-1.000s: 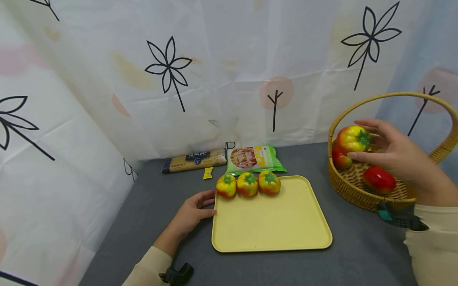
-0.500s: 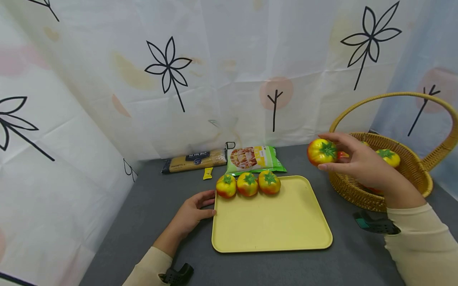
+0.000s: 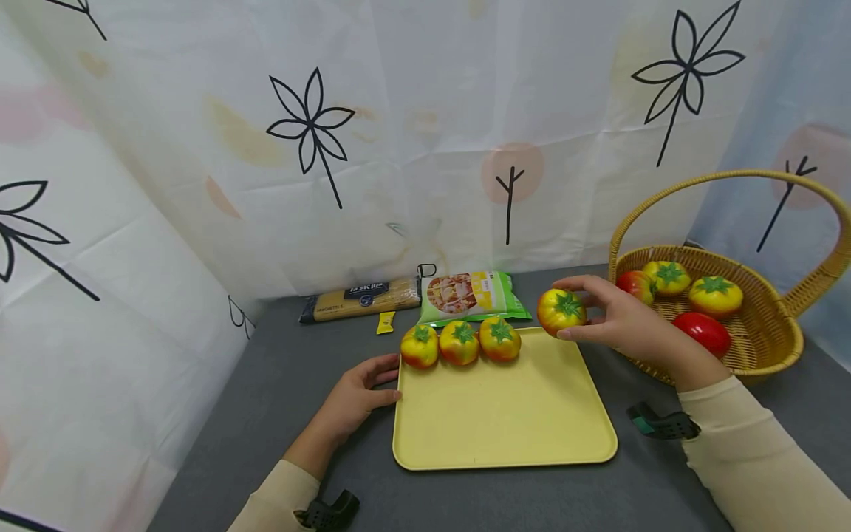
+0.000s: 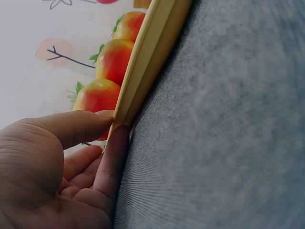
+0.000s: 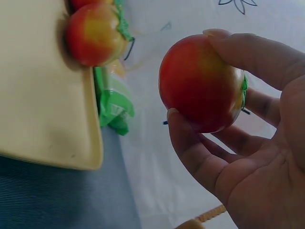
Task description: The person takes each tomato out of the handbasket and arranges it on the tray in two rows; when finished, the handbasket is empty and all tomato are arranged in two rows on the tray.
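1. The right hand (image 3: 621, 321) grips a red-yellow fruit (image 3: 557, 310) close to the far right corner of the tray (image 3: 505, 421).
2. The left hand (image 3: 359, 394) pinches the tray's left edge.
3. Three similar fruits (image 3: 459, 344) stand along its far edge, at left.

The head camera is looking forward and down; both wrist cameras, closer, are sharing the smooth yellow rectangular tray (image 3: 505, 421).

A green-topped tomato (image 3: 557, 313), red blending into yellow, is held in the right hand (image 3: 621, 319) near the far right corner of a pale-yellow rectangular tray (image 3: 505, 414). The tray lies on the desk (image 3: 266, 414), three similar tomatoes (image 3: 459, 345) lining its far edge from the left corner.
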`<state>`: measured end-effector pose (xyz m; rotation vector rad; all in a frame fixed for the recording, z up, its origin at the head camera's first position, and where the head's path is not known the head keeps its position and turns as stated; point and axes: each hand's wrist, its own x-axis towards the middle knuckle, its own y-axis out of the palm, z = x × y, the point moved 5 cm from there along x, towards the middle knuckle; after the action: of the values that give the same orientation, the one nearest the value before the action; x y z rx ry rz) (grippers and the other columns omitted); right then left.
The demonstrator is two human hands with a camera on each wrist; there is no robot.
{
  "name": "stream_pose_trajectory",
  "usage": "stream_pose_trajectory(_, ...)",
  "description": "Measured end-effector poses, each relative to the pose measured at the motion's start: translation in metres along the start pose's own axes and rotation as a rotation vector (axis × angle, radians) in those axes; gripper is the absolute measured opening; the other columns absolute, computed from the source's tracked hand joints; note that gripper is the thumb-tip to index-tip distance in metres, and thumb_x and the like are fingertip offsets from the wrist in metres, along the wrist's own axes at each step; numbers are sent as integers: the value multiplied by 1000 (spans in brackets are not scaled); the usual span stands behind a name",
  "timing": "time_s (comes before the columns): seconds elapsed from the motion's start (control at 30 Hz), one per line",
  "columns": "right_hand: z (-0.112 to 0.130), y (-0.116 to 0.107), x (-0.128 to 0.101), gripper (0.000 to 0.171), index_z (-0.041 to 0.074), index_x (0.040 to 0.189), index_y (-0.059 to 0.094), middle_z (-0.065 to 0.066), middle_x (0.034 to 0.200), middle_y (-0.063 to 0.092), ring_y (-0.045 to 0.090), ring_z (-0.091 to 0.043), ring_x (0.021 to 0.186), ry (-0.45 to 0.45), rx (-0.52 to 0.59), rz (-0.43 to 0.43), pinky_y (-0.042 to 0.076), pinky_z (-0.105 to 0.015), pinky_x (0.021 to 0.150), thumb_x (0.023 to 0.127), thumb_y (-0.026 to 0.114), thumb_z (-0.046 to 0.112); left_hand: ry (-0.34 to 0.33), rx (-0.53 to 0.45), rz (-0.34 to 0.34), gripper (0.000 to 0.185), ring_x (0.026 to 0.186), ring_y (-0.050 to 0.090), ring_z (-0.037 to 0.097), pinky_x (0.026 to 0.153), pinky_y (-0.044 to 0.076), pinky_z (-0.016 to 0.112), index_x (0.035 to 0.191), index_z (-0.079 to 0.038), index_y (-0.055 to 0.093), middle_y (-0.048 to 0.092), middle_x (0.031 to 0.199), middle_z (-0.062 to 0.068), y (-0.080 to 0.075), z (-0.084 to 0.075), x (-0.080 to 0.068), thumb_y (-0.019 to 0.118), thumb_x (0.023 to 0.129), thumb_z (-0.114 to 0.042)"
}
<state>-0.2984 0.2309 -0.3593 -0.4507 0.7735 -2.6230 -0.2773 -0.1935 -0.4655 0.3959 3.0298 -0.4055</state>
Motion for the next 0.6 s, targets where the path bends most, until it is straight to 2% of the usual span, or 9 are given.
stream_pose_trajectory(0.13,-8,8,3,71,-1,156,50,-22,147,47,58,-41,123,22,-6,9,60,-32,90,97,86,16,-3,-1,-1,70,143,54,35,109,52,42,160,1,51,52,161,17,0,0,0,83,97,-4)
stream_pose_trajectory(0.37,-24,21,7,71,-1,155,53,-22,149,51,56,-46,129,25,-43,42,54,-61,101,97,87,22,-7,-4,-2,70,144,54,35,110,52,42,160,0,52,52,161,17,0,0,-1,83,97,-3)
stream_pose_trajectory(0.6,-32,33,10,69,-2,154,55,-24,151,53,55,-49,131,13,-34,68,48,-68,106,98,86,21,-10,3,-9,70,143,54,35,110,52,43,160,0,52,52,161,17,0,-1,-1,83,97,-4)
